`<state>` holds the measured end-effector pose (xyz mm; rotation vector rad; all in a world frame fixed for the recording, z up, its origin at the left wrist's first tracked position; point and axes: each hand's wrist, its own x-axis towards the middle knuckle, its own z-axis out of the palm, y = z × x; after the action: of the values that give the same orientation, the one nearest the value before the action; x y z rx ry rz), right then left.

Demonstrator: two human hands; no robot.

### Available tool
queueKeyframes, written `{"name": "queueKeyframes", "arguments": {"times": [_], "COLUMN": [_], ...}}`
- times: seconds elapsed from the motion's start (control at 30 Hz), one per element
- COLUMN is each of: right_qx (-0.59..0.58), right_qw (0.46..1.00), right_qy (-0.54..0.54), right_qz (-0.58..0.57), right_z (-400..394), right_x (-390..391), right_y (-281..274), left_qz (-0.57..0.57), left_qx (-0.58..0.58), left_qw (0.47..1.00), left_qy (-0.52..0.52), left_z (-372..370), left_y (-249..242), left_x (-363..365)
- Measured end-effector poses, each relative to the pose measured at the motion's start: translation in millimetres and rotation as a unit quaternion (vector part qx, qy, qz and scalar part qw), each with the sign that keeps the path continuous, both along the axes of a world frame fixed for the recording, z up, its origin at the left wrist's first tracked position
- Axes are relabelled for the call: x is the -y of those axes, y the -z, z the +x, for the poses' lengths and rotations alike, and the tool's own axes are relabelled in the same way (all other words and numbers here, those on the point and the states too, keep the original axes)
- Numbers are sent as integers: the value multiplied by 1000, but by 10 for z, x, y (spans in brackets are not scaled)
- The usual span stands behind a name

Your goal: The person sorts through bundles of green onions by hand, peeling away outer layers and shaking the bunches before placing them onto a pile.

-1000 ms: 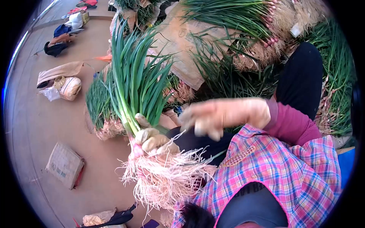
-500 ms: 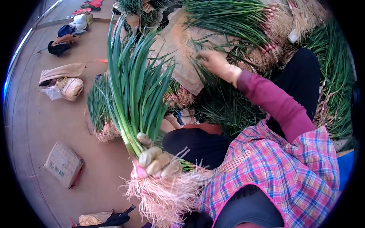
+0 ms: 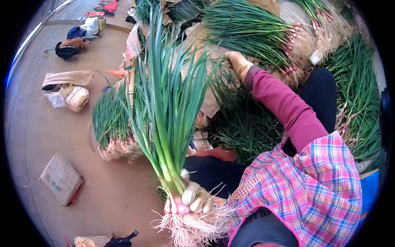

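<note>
My gloved left hand (image 3: 197,198) is closed around the base of a bunch of spring onions (image 3: 166,136). The long green leaves stand upward, and pinkish bulbs and shaggy pale roots (image 3: 195,226) stick out below the fingers. To the upper right, my right hand (image 3: 239,65), in a pale glove with a maroon sleeve, has its fingers drawn together. It is near the bunch's leaf tips, over a heap of loose dark green leaves (image 3: 247,123). Any leaf in its fingertips is too blurred to make out.
Tied-looking spring onions with roots (image 3: 251,33) lie on sacking at the top. More loose onions (image 3: 356,99) lie at the right. Another bundle (image 3: 113,123) stands on the brown floor (image 3: 111,193) at left, near a cardboard-like block (image 3: 61,180). Bags and cloths (image 3: 76,96) lie farther left.
The held bunch has shifted right and slightly down in view, its leaves now more upright. My right hand has moved slightly right, nearer to the leaf tips; the view has shifted a little.
</note>
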<state>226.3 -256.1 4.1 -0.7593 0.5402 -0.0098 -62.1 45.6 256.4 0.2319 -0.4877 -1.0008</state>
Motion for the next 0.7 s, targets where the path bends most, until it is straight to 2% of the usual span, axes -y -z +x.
{"name": "queueKeyframes", "arguments": {"times": [0.03, 0.07, 0.1, 0.13, 0.17, 0.2, 0.27, 0.33, 0.4, 0.47, 0.5, 0.53, 0.6, 0.67, 0.7], "right_qx": [-63, -18, -56, -94, -81, 26, 144, 206, 234, 243, 248, 249, 252, 251, 324], "right_qw": [997, 998, 998, 995, 989, 978, 978, 970, 964, 968, 961, 961, 902, 890, 864], "right_qy": [35, 32, 29, 26, 28, 32, -71, -125, -107, -25, -20, -19, 129, 110, 61], "right_qz": [4, 57, 26, -5, -122, -203, -133, -30, -67, -54, -119, -117, -327, -363, -382], "right_z": [-11, 88, 110, 16, -28, -171, -332, -441, -573, -492, -469, -431, -447, -482, -460], "right_x": [69, 208, 326, 462, 464, 423, 297, 167, 121, 108, 143, 148, 146, 223, 239], "right_y": [68, 271, 410, 311, 207, 66, -150, -321, -563, -578, -559, -549, -694, -768, -795], "left_qz": [0, 1, 2, 2, 4, 4, 5, 3, 6, 8, 10, 12, 12, 12, 13], "left_qx": [0, -2, -5, -5, 1, 1, -2, -4, -8, -4, -4, -3, -3, -2, -3], "left_qw": [1000, 1000, 1000, 1000, 1000, 1000, 1000, 1000, 1000, 1000, 1000, 1000, 1000, 1000, 1000], "left_qy": [0, 2, 4, 4, 7, 6, 4, 0, 3, 2, 3, 3, 2, 0, -1], "left_z": [-2, 2, 0, 22, 39, 53, 63, 65, 58, 60, 60, 62, 55, 58, 54], "left_y": [30, 41, 64, 70, 55, 62, 85, 100, 130, 114, 107, 110, 111, 119, 127], "left_x": [-4, -3, -6, 2, 10, 12, 8, 11, 17, 21, 27, 27, 40, 43, 49]}}
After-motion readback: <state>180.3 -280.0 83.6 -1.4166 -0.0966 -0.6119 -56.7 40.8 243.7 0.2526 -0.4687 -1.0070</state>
